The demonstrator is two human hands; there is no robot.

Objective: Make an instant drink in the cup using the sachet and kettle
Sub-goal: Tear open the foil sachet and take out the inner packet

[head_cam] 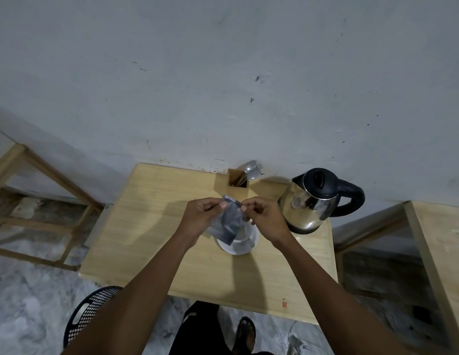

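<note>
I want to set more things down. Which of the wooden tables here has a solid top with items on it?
The middle table, holding the kettle and utensil holder. The frame on the left shows open bars only; the right-hand table lies mostly outside the frame.

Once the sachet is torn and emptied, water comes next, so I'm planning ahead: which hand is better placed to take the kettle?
Probably the right hand: the kettle stands on its side of the table, handle pointing right, away from the left hand.
</note>
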